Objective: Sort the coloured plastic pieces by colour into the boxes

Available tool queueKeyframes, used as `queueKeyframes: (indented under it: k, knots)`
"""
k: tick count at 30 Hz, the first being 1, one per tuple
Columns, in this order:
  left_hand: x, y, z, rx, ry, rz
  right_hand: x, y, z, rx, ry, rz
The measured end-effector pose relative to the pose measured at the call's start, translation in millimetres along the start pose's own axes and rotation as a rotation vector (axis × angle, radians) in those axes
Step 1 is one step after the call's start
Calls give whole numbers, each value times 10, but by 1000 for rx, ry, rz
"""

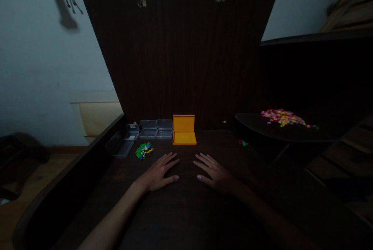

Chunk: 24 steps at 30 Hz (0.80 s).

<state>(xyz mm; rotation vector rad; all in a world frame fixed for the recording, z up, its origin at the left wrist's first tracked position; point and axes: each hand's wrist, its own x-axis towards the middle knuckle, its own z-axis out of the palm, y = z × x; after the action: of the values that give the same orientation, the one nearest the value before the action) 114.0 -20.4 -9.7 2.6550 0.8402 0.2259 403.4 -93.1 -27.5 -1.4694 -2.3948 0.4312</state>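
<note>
Palm down on the dark wooden desk (186, 211), my left hand (160, 172) lies with its fingers spread and nothing in it. My right hand (212, 172) rests the same way across from it, also holding nothing. Beyond both hands, an orange box (184, 137) stands with its lid raised against the back panel. A small pile of green, blue, yellow and white pieces (144, 150) lies just past my left hand; their kind is too small to tell. Clear plastic boxes (148, 133) with raised lids stand left of the orange box.
A larger clear box (124, 148) lies near the desk's raised left side (67, 180). On the right, a dark shelf (262, 125) bears a heap of pink, yellow and purple bits (282, 118). Red and green pieces (243, 143) lie by that shelf's base.
</note>
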Motion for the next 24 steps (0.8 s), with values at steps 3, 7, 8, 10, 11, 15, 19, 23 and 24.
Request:
queueKeyframes:
  k: [3,7,8,10,11,15,19,23,24]
  knots:
    - [-1,3,1,-2,7,1,0,5,2,-2,-3,1]
    - [-1,-9,6,4,9,16,4,22,18,-1,0,-5]
    - [-1,-9,4,9,3,13,5,24,22,-3,-2,-6]
    - [0,-2,-5,14,-10,-1,6,21,22,-11,-8,-3]
    - [0,5,-11,13,-15,-7,6,17,19,-14,-12,2]
    - [0,37,-33,1,-13,-5,5,-11,-5,-12,-21,22]
    - [0,42,-34,-1,-5,-5,4,-36,-29,-14,-25,20]
    - [1,35,-30,-5,-11,-11,6,-34,-24,-13,-40,32]
    - [2,36,-31,-5,-12,-15,6,-28,-18,-14,-38,29]
